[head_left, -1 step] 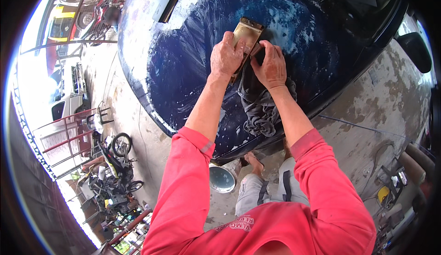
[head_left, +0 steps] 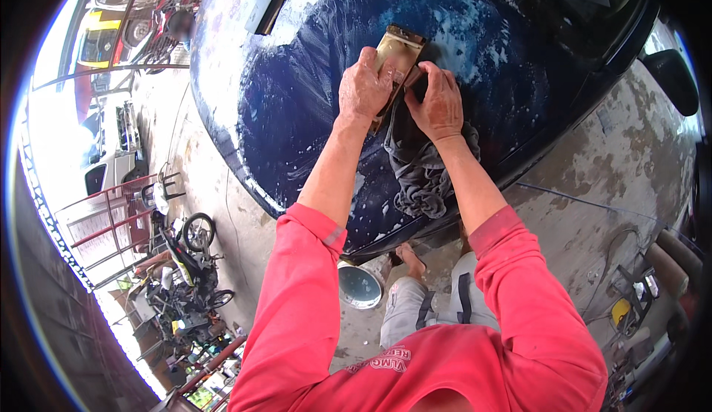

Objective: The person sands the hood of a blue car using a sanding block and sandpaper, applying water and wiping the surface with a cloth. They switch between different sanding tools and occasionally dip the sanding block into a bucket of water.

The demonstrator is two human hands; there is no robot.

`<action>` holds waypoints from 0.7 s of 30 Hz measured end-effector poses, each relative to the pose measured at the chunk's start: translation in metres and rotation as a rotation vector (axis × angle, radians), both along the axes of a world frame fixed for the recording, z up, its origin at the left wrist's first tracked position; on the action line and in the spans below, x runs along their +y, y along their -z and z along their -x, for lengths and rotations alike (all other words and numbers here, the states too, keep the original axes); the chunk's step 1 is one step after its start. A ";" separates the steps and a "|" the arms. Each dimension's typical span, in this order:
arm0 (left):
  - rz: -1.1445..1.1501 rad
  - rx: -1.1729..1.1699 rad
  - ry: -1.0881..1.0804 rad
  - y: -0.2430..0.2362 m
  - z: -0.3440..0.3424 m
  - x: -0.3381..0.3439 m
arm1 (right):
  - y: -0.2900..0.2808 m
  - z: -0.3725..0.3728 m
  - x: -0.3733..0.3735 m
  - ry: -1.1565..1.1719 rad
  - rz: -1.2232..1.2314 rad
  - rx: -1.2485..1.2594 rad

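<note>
Left hand grasps a flat tan block, upper centre of frame. Right hand curled at its right edge; cannot tell whether pinching. Dark cloth below, on blue car panel.

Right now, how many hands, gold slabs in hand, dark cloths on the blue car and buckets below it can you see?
Hands: 2, left hand and right hand
Gold slab: 1
Cloth: 1
Bucket: 1
Total: 5
</note>
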State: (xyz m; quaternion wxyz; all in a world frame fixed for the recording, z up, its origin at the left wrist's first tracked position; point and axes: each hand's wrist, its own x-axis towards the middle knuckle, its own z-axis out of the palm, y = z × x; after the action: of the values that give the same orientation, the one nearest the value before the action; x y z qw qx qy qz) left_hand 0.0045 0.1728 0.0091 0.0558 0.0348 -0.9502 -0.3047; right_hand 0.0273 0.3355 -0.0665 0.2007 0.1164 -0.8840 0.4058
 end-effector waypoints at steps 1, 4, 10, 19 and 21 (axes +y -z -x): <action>-0.007 0.104 0.051 0.001 -0.005 -0.002 | 0.000 -0.003 -0.001 0.008 0.010 0.019; 0.023 0.074 0.024 0.001 -0.017 -0.002 | -0.002 -0.003 -0.001 0.027 0.020 0.027; 0.001 0.062 0.063 0.010 -0.049 -0.028 | 0.013 0.005 -0.003 0.058 0.018 0.070; -0.307 -0.111 -0.277 0.018 -0.111 -0.131 | -0.019 -0.037 -0.032 0.119 -0.153 0.150; -0.822 -0.132 -0.383 0.016 -0.114 -0.139 | -0.017 -0.085 -0.058 -0.067 -0.281 0.140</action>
State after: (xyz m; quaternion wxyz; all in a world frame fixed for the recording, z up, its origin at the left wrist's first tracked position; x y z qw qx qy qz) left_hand 0.1188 0.0334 -0.0068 0.0321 0.2484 -0.7283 -0.6379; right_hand 0.1122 0.2775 -0.0496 0.2300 0.2008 -0.9115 0.2755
